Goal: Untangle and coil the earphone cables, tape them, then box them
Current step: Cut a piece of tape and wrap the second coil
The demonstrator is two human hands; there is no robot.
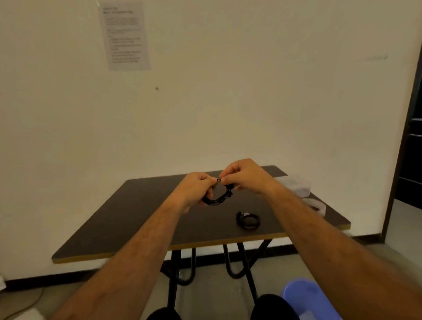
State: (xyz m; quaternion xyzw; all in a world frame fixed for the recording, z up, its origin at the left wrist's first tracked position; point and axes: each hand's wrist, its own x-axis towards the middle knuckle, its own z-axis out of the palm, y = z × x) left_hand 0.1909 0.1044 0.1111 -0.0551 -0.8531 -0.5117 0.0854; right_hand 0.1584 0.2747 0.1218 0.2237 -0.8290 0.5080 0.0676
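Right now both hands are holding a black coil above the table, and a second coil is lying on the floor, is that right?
Not quite. The second coil lies on the table, near its front edge, not on the floor. The head view shows it. The rest stands: both the left hand and right hand hold a black coil above the table.

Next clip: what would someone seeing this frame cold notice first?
Both hands meet above the middle of the dark table: the left hand grips a black coiled earphone cable, and the right hand pinches something small at its top. A second black coil lies on the table nearer the front edge, to the right. A printed sheet hangs on the wall above.
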